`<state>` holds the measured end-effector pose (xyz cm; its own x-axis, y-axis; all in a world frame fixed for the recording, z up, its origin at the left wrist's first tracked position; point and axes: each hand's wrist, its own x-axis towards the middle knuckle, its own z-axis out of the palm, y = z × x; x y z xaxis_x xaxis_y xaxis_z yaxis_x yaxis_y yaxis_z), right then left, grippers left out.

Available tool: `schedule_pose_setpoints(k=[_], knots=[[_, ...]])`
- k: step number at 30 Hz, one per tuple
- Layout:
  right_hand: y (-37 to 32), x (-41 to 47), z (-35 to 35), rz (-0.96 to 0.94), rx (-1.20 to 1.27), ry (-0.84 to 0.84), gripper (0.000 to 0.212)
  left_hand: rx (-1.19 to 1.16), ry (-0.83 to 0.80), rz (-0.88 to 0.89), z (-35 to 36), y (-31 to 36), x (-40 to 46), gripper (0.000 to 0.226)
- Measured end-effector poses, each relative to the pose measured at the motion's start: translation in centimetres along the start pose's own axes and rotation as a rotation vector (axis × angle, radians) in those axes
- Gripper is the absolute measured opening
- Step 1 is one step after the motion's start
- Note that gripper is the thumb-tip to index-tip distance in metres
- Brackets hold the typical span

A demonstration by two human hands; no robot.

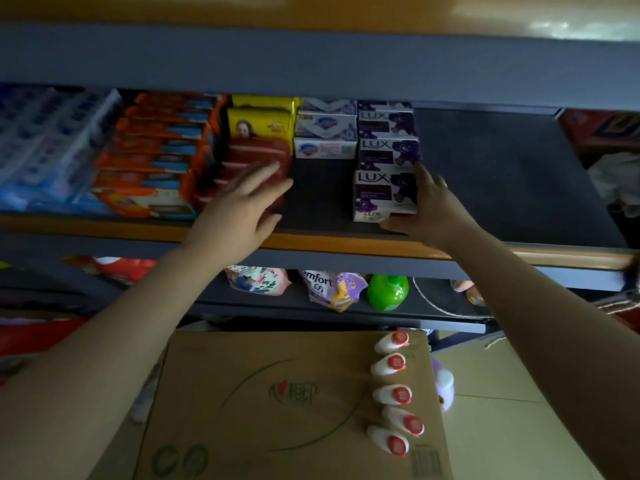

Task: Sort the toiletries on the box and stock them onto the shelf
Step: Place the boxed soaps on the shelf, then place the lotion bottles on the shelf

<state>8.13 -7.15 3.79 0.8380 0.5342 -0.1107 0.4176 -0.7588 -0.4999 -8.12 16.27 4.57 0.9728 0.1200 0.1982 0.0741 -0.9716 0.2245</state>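
Observation:
On the middle shelf (pixel 322 202) stand rows of soap packs. My right hand (pixel 422 209) holds the front purple Lux soap box (pixel 382 192) at its right side, thumb under its front edge; more Lux boxes (pixel 388 154) line up behind it. My left hand (pixel 246 206) reaches with spread fingers over the dark red soap packs (pixel 256 157), touching their front. On the cardboard box (pixel 277 403) below lie several white bottles with red caps (pixel 394 393) in a column along its right side.
White Safeguard boxes (pixel 325 147), yellow packs (pixel 259 126), orange packs (pixel 156 161) and blue packs (pixel 45 143) fill the shelf's left and middle. The shelf's right part is bare dark board. Below hang refill pouches (pixel 332 289) and a green bottle (pixel 388 292).

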Motion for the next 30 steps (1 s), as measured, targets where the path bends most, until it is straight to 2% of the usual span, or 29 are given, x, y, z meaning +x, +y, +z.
schedule_pose_setpoints(k=[2, 4, 8, 10, 13, 15, 17, 20, 22, 25, 27, 30], knots=[[-0.5, -0.2, 0.5, 0.024, -0.044, 0.03, 0.094, -0.103, -0.052, -0.078, -0.5, -1.1, 0.3, 0.056], [-0.7, -0.1, 0.7, 0.048, -0.061, 0.044, 0.091, -0.062, -0.066, -0.111, -0.6, -1.4, 0.8, 0.056], [-1.1, -0.7, 0.8, 0.106, -0.054, 0.092, 0.083, -0.043, 0.069, -0.164, 0.5, -0.2, 0.9, 0.052], [-1.6, -2.1, 0.9, 0.087, -0.106, 0.27, 0.066, -0.075, 0.151, -0.183, 1.3, 0.6, 0.7, 0.049], [-1.8, -5.9, 1.6, -0.079, -0.118, 0.58, 0.042, -0.119, 0.236, -0.005, 2.5, 2.8, -0.2, 0.04], [-1.3, -9.0, 2.3, -0.17, -0.104, 0.616, 0.029, -0.097, 0.25, 0.165, 3.7, 4.4, -1.2, 0.037], [0.0, -12.0, 3.3, -0.199, -0.095, 0.543, 0.025, -0.086, 0.251, 0.257, 5.0, 5.6, -2.3, 0.036], [3.2, -15.7, 5.2, -0.175, -0.034, 0.357, 0.024, -0.133, 0.267, 0.234, 7.0, 7.0, -4.5, 0.034], [5.8, -17.4, 6.5, -0.074, 0.03, 0.244, 0.021, -0.18, 0.21, 0.206, 9.2, 8.3, -7.3, 0.033], [9.6, -18.8, 8.5, 0.126, 0.086, 0.069, 0.025, -0.308, -0.01, 0.127, 14.2, 10.6, -12.4, 0.031], [12.0, -19.0, 9.8, 0.195, 0.09, -0.046, 0.028, -0.435, -0.212, 0.044, 17.3, 12.6, -15.5, 0.03], [14.8, -18.7, 11.7, 0.171, 0.063, -0.185, 0.034, -0.551, -0.5, -0.051, 20.9, 15.8, -18.5, 0.055]])
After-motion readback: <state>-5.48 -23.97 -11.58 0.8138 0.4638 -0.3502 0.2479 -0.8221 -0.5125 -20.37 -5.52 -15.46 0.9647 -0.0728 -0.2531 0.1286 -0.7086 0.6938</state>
